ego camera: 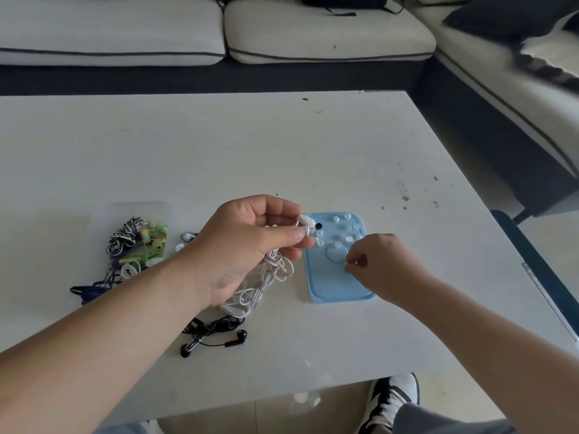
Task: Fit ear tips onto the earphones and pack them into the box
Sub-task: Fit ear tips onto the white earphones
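Observation:
My left hand [250, 242] pinches a white earphone [306, 222] by its bud, and the cord [269, 277] hangs in loops below the palm. The bud points at a light blue phone case [332, 286] that lies flat on the table and carries several clear ear tips [341, 238]. Over the case's middle, my right hand [380, 264] pinches a small clear ear tip [347, 267] between thumb and forefinger. A clear plastic box [138, 236] at the left holds coiled green, yellow and striped earphones.
Black earphones [213, 335] lie near the table's front edge, and a dark blue cord [91, 289] trails out by the box. Two loose ear tips [185, 241] sit behind my left wrist. A sofa [219, 32] runs behind the white table [282, 145].

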A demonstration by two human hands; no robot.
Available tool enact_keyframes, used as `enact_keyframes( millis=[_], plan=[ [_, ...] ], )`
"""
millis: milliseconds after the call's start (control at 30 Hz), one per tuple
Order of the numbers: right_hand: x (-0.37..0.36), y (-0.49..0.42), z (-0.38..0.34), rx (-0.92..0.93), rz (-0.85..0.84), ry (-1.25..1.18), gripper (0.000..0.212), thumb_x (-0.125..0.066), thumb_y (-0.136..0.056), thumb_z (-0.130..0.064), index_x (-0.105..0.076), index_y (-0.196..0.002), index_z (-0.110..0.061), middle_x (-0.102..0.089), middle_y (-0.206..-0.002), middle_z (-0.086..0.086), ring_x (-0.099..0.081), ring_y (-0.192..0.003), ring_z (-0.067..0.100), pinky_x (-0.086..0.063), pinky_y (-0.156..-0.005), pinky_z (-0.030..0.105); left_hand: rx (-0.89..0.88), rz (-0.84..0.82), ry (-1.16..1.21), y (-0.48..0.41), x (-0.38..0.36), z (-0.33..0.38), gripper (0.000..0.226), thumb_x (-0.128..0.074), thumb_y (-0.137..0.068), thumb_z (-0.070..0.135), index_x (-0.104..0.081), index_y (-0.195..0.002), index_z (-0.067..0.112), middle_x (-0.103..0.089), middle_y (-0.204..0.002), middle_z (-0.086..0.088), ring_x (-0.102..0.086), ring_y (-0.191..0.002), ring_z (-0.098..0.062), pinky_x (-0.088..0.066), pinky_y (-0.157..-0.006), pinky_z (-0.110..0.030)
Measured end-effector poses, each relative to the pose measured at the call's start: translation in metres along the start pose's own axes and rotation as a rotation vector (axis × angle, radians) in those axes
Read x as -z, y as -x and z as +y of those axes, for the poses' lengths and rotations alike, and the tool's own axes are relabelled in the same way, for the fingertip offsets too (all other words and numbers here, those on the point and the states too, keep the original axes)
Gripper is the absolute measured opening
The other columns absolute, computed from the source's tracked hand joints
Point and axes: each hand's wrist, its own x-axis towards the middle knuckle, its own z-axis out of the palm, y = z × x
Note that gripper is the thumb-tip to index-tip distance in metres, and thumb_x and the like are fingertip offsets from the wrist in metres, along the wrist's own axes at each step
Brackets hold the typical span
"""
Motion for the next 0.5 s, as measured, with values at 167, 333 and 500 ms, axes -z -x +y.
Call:
enact_keyframes(
  millis=[167, 333, 500],
  plan=[
    [0.008, 0.005, -0.018, 0.038, 0.099, -0.105, 0.014, -0.066, -0.083, -0.013, -0.074, -0.075, -0.019, -0.068, -0.070, -0.005, -0.064, -0.066, 0.016, -0.055, -0.062, 0.025, -0.027, 0.024, 0.010, 0.002, 0.001, 0.004, 0.027, -0.072, -0.089, -0.008, -0.068, -0.114, 0.000, -0.077, -0.093, -0.015, -0.077, -0.073, -0.018, -0.054, -0.057, -0.017],
    [0.051, 0.024, -0.059, -0.096, -0.060, -1.107, 0.004, -0.078, -0.085, -0.003, -0.076, -0.082, -0.001, -0.077, -0.081, 0.017, -0.073, -0.071, 0.025, -0.061, -0.079, 0.036, -0.052, 0.044, 0.025, 0.002, 0.004, 0.009, 0.024, -0.073, -0.088, -0.006, -0.069, -0.110, 0.005, -0.077, -0.099, -0.019, -0.077, -0.069, -0.018, -0.045, -0.044, -0.012],
    [0.059, 0.024, -0.075, -0.088, -0.240, -1.487, 0.012, -0.071, -0.081, -0.008, -0.073, -0.087, 0.002, -0.073, -0.083, 0.015, -0.072, -0.071, 0.018, -0.060, -0.065, 0.022, -0.115, 0.031, 0.068, -0.002, 0.008, 0.008, 0.027, -0.076, -0.085, -0.006, -0.070, -0.109, 0.006, -0.075, -0.094, -0.011, -0.078, -0.091, -0.029, -0.063, -0.070, -0.034]
  ],
)
